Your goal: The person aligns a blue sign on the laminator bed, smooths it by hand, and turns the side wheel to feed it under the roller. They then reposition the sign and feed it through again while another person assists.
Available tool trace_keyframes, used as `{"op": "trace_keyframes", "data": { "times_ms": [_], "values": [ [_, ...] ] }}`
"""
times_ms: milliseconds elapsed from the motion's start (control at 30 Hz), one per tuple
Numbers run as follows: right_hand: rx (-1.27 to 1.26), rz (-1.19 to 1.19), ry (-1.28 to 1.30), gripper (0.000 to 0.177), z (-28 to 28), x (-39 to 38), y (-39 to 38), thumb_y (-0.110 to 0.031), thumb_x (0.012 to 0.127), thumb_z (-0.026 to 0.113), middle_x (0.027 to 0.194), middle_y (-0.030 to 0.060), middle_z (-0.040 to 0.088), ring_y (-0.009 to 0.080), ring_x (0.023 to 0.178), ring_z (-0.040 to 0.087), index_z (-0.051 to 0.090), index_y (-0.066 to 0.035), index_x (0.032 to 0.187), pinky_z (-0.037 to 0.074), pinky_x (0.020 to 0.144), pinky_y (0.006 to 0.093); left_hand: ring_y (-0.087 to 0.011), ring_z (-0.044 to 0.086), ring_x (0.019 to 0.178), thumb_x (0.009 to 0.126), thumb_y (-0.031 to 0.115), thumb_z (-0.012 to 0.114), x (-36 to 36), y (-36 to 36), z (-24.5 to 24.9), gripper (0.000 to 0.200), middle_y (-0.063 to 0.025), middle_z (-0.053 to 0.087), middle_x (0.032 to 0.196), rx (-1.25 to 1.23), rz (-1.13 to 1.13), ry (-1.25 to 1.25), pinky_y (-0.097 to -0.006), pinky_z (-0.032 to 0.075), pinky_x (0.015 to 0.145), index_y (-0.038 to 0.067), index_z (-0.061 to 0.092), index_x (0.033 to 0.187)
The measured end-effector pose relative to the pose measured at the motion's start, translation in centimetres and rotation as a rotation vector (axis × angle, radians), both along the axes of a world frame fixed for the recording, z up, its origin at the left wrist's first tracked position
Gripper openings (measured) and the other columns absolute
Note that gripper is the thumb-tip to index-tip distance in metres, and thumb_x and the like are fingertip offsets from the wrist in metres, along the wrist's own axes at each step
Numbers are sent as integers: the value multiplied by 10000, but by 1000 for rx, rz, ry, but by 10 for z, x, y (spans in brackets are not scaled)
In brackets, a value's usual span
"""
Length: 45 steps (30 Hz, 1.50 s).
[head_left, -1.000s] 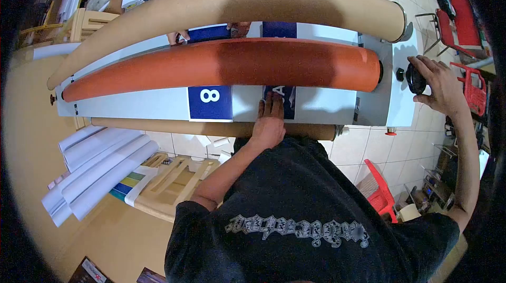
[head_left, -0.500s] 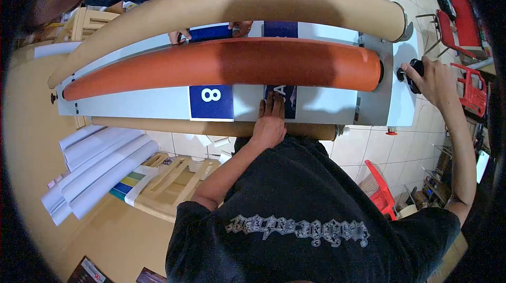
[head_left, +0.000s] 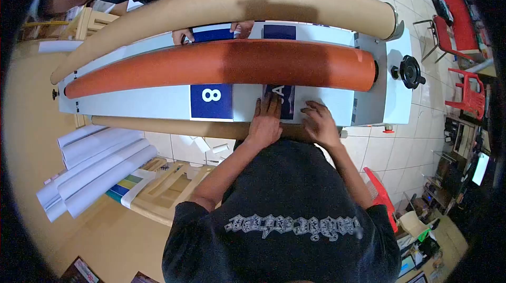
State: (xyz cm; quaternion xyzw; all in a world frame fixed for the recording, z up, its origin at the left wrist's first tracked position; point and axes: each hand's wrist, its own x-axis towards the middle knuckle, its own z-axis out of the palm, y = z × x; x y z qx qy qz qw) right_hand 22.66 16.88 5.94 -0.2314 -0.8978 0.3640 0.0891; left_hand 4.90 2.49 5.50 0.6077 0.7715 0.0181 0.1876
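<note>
Orange roller (head_left: 211, 68) spans the machine. Beneath its left half, blue "8" panel (head_left: 211, 101) on the pale bed (head_left: 132, 108). Left hand (head_left: 266, 124) open, fingers flat on the lettered blue panel (head_left: 288, 108), upper part roller-hidden. Right hand (head_left: 321, 125) open, fingers loosely bent, just beside; contact unclear. Far right, black handwheel (head_left: 409, 72).
</note>
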Motion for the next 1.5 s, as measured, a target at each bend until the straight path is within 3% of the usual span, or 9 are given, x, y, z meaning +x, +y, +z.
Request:
{"op": "trace_keyframes", "data": {
  "times_ms": [67,167,267,400,467,600,700,933,1500],
  "values": [
    [111,-25,-37,519,-25,-3,-13,-240,781,765,1376,134,535,362,1252,495,616,-177,1274,381,1068,497,-408,247,1460,753,324,708,-1,-1,1,893,-227,345,1536,-47,5,18,-562,169,1205,-47,344,1479],
    [217,12,-5,538,-39,-11,-23,-246,782,761,1452,148,466,368,1309,449,620,-173,1296,332,1084,526,-397,258,1459,733,316,717,-5,-3,-8,902,-212,367,1528,-18,10,34,-583,148,1205,-21,353,1486],
    [342,-12,77,551,-73,-10,-31,-328,773,764,1437,150,475,339,1310,459,627,-184,1287,316,1080,530,-368,329,1426,728,278,687,-6,-4,-6,806,-186,410,1494,87,25,31,-592,185,1186,-23,434,1431],
    [361,-36,77,532,-72,-15,-33,-365,767,766,1400,149,506,326,1307,463,649,-174,1250,318,1081,521,-370,343,1417,732,293,712,-10,-5,-9,795,-191,418,1481,120,37,-16,-595,176,1189,2,448,1423],
    [376,-41,9,511,-73,-15,-33,-412,792,743,1395,99,534,277,1305,481,640,-235,1260,291,1098,523,-372,342,1417,745,301,719,-18,-8,-18,785,-190,415,1483,174,66,-104,-584,175,1193,-3,450,1417],
    [386,-60,42,479,-70,-17,-36,-385,794,753,1387,82,545,280,1302,487,657,-226,1236,305,1088,526,-385,286,1448,753,415,773,-34,-29,-32,906,-219,406,1493,316,277,-162,-512,124,1232,19,383,1470],
    [391,-77,107,451,-71,-16,-35,-338,782,790,1366,71,563,287,1291,490,681,-199,1197,338,1065,525,-345,360,1419,726,344,799,-45,-43,-33,845,-193,460,1457,306,332,-191,-552,175,1204,3,452,1416],
    [366,-80,103,431,-74,-17,-33,-352,786,787,1384,65,569,297,1275,505,701,-204,1182,330,1060,522,-307,429,1399,704,377,851,-37,-51,-55,858,-140,506,1455,488,235,-211,-594,198,1179,25,502,1405],
    [368,-90,104,457,-73,-18,-31,-366,745,820,1374,31,582,266,1271,496,707,-203,1157,318,1060,484,-310,453,1381,730,424,828,-29,-47,-59,791,-131,549,1422,496,267,-166,-618,201,1167,21,556,1353]
  ]
}}
